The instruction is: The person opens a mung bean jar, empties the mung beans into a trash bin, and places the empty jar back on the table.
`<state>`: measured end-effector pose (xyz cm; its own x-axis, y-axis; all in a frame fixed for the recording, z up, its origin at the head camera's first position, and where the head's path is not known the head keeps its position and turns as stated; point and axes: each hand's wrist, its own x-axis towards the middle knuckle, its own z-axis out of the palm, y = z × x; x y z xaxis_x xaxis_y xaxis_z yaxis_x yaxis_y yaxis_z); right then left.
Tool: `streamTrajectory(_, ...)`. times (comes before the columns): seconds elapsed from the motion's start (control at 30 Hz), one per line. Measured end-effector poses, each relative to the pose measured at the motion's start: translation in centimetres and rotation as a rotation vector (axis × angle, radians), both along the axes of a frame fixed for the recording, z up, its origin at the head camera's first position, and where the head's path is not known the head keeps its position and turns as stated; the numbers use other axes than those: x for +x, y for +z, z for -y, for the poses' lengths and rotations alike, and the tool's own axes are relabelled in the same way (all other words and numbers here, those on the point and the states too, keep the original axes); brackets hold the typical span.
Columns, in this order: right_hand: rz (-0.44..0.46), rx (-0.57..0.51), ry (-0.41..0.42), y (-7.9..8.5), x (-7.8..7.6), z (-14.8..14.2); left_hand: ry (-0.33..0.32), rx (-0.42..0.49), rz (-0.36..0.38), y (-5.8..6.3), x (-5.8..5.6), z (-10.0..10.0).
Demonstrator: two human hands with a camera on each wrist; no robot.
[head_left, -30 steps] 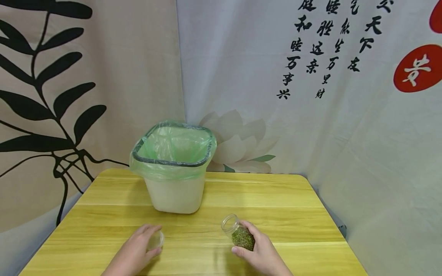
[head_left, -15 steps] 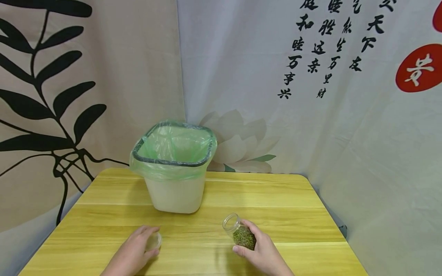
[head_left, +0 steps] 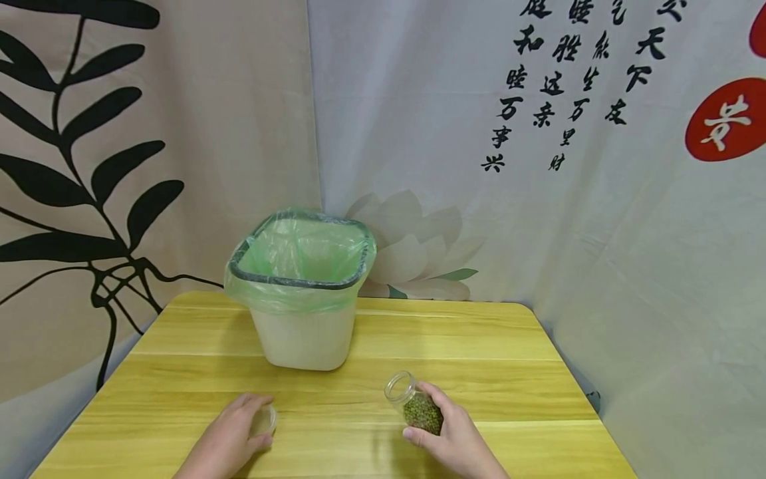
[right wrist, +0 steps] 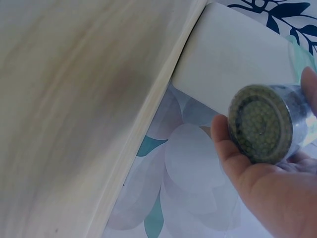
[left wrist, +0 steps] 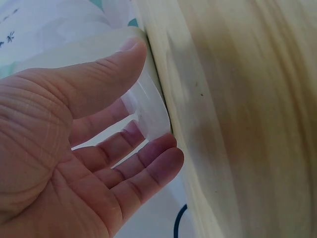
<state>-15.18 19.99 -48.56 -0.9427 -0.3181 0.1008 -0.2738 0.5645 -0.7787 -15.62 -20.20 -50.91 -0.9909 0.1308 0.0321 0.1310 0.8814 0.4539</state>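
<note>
Near the front left of the table, my left hand (head_left: pixel 230 434) pinches a clear round lid (head_left: pixel 271 420) by its edge. The left wrist view shows the translucent lid (left wrist: pixel 152 106) between thumb and fingertips, standing on edge. On the right, my right hand (head_left: pixel 457 436) grips a small clear jar (head_left: pixel 421 412) of green beans, which look like mung beans. The jar is tilted, its uncovered mouth pointing up and left. From the right wrist view, the jar's round base (right wrist: pixel 260 124) shows beans packed against it, with fingers curled round its side.
A white bin (head_left: pixel 308 336) lined with a green plastic bag (head_left: pixel 263 293) stands at the table's back left, beyond both hands. A dark rim band (head_left: pixel 293 283) circles its opening. Printed cloth (head_left: pixel 419 133) hangs behind the wooden table (head_left: pixel 479 346).
My left hand has drifted slightly left with the lid. My right hand and the jar have hardly moved, and the bin stays in place.
</note>
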Motion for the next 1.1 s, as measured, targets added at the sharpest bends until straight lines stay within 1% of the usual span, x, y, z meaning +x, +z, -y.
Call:
streamTrajectory(0.2, 0.0, 0.013, -0.006, -0.03, -0.04, -0.04, 0.003, -0.003, 0.008, -0.22, -0.07, 0.1)
streamTrajectory(0.4, 0.014, -0.006, -0.003, 0.06, -0.03, 0.05, 0.01, -0.007, 0.019, -0.4, -0.13, 0.2)
streamTrajectory(0.7, -0.002, 0.005, -0.011, 0.08, 0.06, 0.08, 0.014, 0.002, 0.067, -0.66, -0.33, 0.36)
streamTrajectory(0.93, 0.013, 0.0, -0.003, -0.09, -0.13, -0.05, 0.011, -0.006, 0.062, -0.85, -0.42, 0.34)
streamTrajectory(1.1, -0.002, 0.014, -0.007, -0.24, -0.18, -0.1, 0.01, -0.01, 0.059, -0.87, -0.41, 0.31)
